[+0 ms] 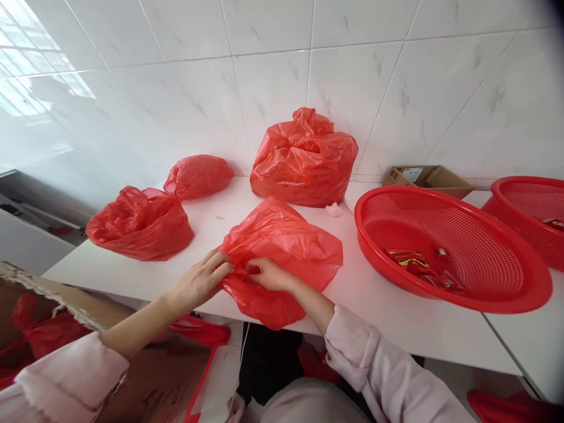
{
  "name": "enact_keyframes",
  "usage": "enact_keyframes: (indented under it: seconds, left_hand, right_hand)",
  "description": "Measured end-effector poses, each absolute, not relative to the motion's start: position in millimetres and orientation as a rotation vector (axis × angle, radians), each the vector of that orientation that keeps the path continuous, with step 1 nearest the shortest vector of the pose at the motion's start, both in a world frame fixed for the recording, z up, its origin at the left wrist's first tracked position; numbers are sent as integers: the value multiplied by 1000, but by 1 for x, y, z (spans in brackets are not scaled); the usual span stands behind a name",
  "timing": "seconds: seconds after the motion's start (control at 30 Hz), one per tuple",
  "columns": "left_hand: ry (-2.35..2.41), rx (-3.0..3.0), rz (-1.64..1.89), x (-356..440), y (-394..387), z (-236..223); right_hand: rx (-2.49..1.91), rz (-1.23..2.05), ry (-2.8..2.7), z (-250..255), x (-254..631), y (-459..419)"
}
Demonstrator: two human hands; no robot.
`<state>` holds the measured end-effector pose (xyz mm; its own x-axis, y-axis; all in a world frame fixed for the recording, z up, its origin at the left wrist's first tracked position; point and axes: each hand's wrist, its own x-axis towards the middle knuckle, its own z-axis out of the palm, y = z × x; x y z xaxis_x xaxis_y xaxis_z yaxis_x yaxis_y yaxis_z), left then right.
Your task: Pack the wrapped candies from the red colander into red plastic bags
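Spreading over the table (423,335), a red bag (304,238) is gripped at its left side: its edge is pinched by the curled fingers of the left hand (205,276), and a fold is held by the right hand (269,275), nearly closed. Ahead of the hands, its bulk is puffed out; to their right, packets (408,260) are held in a basket (497,264); farther ahead, a bulging bag (304,164) is seen.

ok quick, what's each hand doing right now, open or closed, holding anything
Left hand: closed, holding an edge of the spread-out, thin red plastic bag.
Right hand: closed, gripping the same bag where it bunches up.
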<state>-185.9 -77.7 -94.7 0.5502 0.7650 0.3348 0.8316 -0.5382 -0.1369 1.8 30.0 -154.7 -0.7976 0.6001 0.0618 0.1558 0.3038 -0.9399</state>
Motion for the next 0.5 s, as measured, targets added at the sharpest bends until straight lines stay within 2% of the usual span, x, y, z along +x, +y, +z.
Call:
enact_keyframes:
  seconds: [0.17,0.37,0.5]
  left_hand:
    - [-1309,-2548,-434,-183,-70,-96]
    - [-1249,-2616,-507,-163,-67,-94]
    - [-1453,-2554,-392,-179,-65,-109]
  right_hand:
    - [-703,1515,-2019,-151,15,37]
    - [-538,1765,-2037,-146,23,33]
    - [-642,1673,-1944,-136,48,34]
